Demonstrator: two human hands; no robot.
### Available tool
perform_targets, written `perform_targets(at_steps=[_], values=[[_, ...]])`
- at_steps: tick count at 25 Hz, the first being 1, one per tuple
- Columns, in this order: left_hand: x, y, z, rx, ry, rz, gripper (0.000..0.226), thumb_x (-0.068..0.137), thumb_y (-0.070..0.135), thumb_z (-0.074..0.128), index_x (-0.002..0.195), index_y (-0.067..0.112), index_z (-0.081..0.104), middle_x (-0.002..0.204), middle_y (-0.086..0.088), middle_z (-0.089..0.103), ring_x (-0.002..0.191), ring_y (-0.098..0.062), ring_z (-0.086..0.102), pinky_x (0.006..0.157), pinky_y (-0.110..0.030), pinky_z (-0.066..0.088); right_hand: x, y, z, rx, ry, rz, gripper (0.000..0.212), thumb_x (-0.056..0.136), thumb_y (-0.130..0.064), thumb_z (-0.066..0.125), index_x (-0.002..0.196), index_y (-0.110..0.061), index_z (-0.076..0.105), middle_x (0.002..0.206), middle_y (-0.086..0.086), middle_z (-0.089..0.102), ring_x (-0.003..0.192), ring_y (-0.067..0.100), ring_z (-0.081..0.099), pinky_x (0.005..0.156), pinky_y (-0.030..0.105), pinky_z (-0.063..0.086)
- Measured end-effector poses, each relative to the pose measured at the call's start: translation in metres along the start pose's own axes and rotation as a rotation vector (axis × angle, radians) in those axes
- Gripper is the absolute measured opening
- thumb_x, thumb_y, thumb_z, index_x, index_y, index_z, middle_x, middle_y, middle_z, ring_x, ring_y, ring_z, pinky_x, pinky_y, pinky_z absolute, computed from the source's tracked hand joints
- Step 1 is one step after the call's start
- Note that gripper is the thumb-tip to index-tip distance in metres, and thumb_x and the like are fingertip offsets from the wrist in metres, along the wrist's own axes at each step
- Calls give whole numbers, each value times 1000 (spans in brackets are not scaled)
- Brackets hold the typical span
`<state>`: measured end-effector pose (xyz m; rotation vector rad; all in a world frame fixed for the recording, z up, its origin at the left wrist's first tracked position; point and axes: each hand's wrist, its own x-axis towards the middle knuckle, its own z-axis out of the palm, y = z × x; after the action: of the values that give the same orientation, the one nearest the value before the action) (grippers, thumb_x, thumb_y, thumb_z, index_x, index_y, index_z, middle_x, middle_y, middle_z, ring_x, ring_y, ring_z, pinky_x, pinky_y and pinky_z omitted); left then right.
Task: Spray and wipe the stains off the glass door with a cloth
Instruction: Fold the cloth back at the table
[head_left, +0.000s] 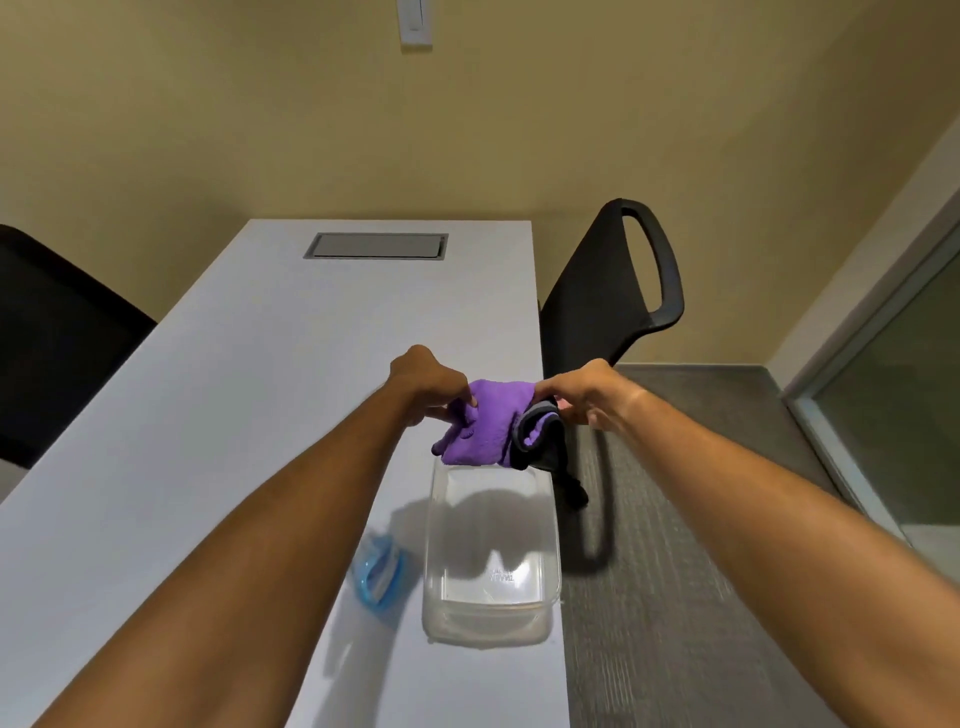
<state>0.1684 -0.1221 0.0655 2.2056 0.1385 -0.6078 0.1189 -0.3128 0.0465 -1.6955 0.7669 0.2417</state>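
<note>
We hold a bunched purple microfibre cloth with a dark grey edge (485, 434) up in the air between both hands, just above the far end of a clear rectangular plastic container (492, 558). Our left hand (428, 387) pinches the cloth's left side between thumb and fingertips, and our right hand (579, 392) pinches its right side the same way, so both hands are closed on the fabric. A dark strip of the cloth hangs down past the container's far right corner.

The container stands open on the long white bench (234, 415), close to the bench's right edge. Just left of the container lies a blue translucent plastic object (378, 577); we cannot tell what it is. Far beyond the container, a grey rectangular hatch (375, 245) sits flush in the bench top. A black office chair (615, 291) stands beyond the container to its right, and the framed glass door (904, 431) is well to the container's right.
</note>
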Motion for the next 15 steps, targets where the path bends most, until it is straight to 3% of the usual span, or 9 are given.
perform_targets(at_steps=[5,9,12,15], values=[[11,-16,14,-74,35,-107,14,68,-3,78,64,0,66,53,-8,69,62,-23,73,82,-36,60,29,29,16,148,-8,109,15,75,10,71,89,7,67,79,15,67,43,15,65,38,20,50],[25,-32,27,-38,74,-135,16,68,-1,80,63,1,65,51,-8,69,62,-23,73,80,-37,61,48,50,27,126,-5,98,24,71,8,76,93,11,67,76,17,70,48,18,69,43,25,54],[38,-47,36,71,110,-81,20,65,10,85,73,-1,70,69,-13,74,68,-25,74,78,-42,61,63,63,33,-186,72,-68,20,68,-5,81,81,7,72,72,13,71,59,20,70,59,36,63],[47,-54,44,204,128,51,21,64,13,85,74,1,72,77,-13,72,78,-27,72,74,-38,61,66,68,31,-597,81,-292,9,75,-15,77,74,-6,77,70,6,71,68,18,68,65,31,60]])
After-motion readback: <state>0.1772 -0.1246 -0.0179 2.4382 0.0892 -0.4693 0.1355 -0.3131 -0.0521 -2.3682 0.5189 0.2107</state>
